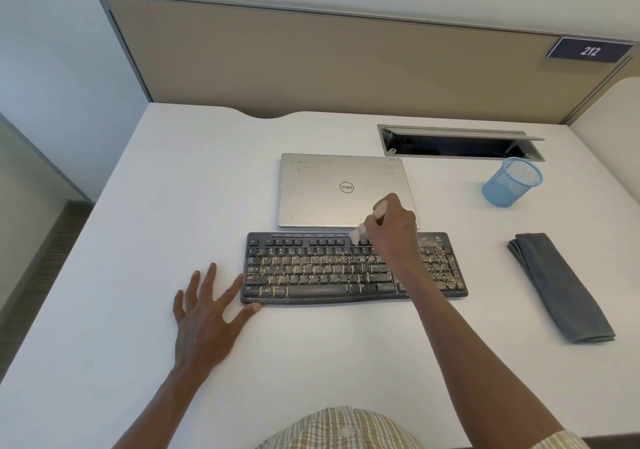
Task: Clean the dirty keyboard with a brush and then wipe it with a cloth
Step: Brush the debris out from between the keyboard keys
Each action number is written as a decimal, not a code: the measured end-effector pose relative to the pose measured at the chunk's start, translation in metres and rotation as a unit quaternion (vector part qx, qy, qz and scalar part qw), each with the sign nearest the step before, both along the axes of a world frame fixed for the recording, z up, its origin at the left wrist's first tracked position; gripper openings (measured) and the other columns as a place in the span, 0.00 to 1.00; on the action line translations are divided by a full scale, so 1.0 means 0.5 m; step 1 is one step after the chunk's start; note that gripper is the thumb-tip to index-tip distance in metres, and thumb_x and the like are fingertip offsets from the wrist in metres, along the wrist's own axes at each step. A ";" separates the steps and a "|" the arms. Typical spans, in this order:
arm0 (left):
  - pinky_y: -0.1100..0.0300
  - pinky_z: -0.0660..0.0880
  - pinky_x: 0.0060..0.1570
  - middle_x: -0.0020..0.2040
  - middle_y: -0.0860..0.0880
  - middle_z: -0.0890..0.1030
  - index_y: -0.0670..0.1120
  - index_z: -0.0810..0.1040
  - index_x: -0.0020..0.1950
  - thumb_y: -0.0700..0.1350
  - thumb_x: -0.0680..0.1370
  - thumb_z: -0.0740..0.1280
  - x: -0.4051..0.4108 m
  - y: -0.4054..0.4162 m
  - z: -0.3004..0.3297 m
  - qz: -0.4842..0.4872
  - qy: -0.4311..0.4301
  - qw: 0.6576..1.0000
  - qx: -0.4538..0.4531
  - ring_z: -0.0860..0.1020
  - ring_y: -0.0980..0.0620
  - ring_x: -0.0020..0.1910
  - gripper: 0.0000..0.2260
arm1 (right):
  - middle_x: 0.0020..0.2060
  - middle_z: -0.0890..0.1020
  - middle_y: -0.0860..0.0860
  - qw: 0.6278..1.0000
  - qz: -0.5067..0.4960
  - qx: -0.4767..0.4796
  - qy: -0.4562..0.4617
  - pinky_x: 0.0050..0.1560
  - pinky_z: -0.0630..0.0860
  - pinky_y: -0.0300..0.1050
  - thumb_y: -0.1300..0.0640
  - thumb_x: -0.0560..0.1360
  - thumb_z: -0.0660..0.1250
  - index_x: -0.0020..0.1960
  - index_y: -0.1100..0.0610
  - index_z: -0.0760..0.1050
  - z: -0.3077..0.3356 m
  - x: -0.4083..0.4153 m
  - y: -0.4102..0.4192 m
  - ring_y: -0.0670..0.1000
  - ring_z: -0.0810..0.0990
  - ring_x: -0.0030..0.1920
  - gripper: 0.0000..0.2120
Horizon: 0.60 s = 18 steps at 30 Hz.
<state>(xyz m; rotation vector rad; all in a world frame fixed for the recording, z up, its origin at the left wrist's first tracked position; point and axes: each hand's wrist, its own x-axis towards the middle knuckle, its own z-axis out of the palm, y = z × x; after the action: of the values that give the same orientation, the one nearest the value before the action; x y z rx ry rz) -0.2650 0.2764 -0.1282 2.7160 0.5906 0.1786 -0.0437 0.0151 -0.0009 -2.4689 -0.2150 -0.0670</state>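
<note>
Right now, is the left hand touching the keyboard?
Touching. The head view shows the left hand flat on the desk, its thumb tip pressed against the keyboard's near left corner.

Right hand [389, 232] hides keys; brush [367, 225] blurred.

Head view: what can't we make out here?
- Brush: handle mostly wrapped by the right hand; bristles motion-blurred.
- Keyboard: the right forearm covers a strip of keys; key legends too small and grit-covered to read.
- Cable tray in the desk: inside too dark to tell contents.
- Mesh cup: contents, if any, unclear.
- Left hand: palm faces down, so its underside is hidden.
</note>
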 end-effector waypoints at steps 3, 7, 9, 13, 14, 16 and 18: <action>0.38 0.52 0.76 0.82 0.45 0.59 0.62 0.72 0.74 0.77 0.74 0.51 0.000 -0.001 0.002 -0.003 -0.003 1.000 0.001 0.53 0.42 0.81 0.34 | 0.37 0.77 0.54 1.000 0.020 -0.003 0.002 0.25 0.68 0.39 0.62 0.77 0.63 0.51 0.59 0.69 -0.008 -0.007 0.008 0.52 0.77 0.33 0.05; 0.38 0.51 0.76 0.82 0.46 0.59 0.62 0.73 0.74 0.77 0.74 0.50 0.000 0.000 0.000 0.000 -0.002 1.000 0.000 0.53 0.42 0.81 0.34 | 0.35 0.78 0.54 1.000 0.015 0.003 -0.012 0.26 0.73 0.46 0.61 0.77 0.64 0.51 0.58 0.69 -0.010 -0.013 0.010 0.52 0.78 0.32 0.05; 0.38 0.51 0.76 0.82 0.45 0.59 0.62 0.73 0.74 0.76 0.74 0.51 -0.001 -0.001 -0.001 -0.003 -0.003 1.000 0.002 0.53 0.42 0.81 0.34 | 0.36 0.78 0.54 1.000 0.015 0.022 0.000 0.27 0.75 0.47 0.61 0.77 0.64 0.51 0.58 0.69 -0.010 -0.013 0.005 0.52 0.78 0.32 0.04; 0.39 0.51 0.76 0.82 0.45 0.60 0.61 0.74 0.73 0.75 0.74 0.52 0.000 0.000 -0.001 -0.004 -0.008 1.000 0.003 0.54 0.41 0.81 0.33 | 0.39 0.78 0.53 0.997 -0.052 0.051 0.029 0.23 0.67 0.32 0.63 0.77 0.65 0.51 0.58 0.70 -0.017 -0.001 -0.050 0.47 0.75 0.32 0.05; 0.39 0.51 0.76 0.82 0.45 0.60 0.61 0.74 0.73 0.75 0.74 0.52 -0.001 0.000 -0.001 -0.003 -0.007 1.000 0.002 0.53 0.42 0.81 0.33 | 0.39 0.78 0.53 0.995 -0.080 0.052 0.026 0.24 0.67 0.31 0.64 0.77 0.66 0.51 0.58 0.70 -0.017 0.003 -0.071 0.47 0.76 0.33 0.06; 0.39 0.50 0.77 0.82 0.45 0.60 0.61 0.73 0.74 0.76 0.74 0.52 -0.001 0.000 0.000 -0.002 -0.005 1.000 0.002 0.53 0.42 0.81 0.33 | 0.39 0.79 0.54 0.991 -0.125 0.049 0.014 0.26 0.68 0.33 0.64 0.76 0.65 0.50 0.59 0.70 -0.016 0.009 -0.106 0.50 0.78 0.35 0.05; 0.39 0.50 0.77 0.82 0.45 0.59 0.61 0.73 0.74 0.75 0.74 0.52 -0.002 0.001 0.000 -0.004 -0.005 1.000 0.003 0.53 0.42 0.81 0.33 | 0.38 0.78 0.54 0.990 -0.136 0.042 -0.018 0.28 0.67 0.37 0.64 0.76 0.64 0.50 0.60 0.70 -0.012 0.008 -0.120 0.52 0.78 0.36 0.04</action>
<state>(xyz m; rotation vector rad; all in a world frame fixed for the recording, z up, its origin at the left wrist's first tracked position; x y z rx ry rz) -0.2657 0.2766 -0.1283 2.7210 0.5781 0.1920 -0.0395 -0.0449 -0.0072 -2.3986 0.1092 -0.2321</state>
